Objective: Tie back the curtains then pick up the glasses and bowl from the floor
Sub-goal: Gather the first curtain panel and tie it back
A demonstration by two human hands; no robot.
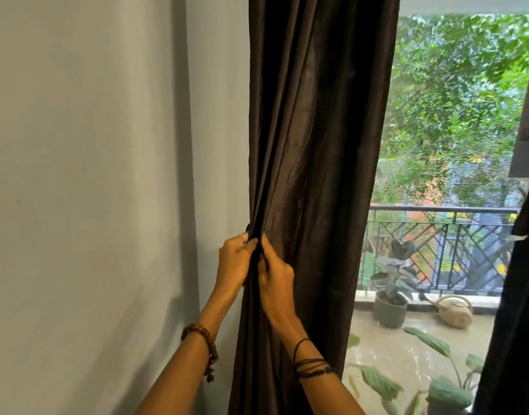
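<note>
Task early: left hand (233, 259) and right hand (273, 275) both pinch the gathered edge of the long dark-brown fabric curtain (311, 145) beside the wall, tie not visibly fastened; glasses and bowl out of view.

home, room by balcony door | dark floor-length curtain (311, 175) vs plain painted wall (92, 175) | balcony w/ metal railing (442, 223), potted plant (390, 307), watering can (454, 313), trees beyond
</note>
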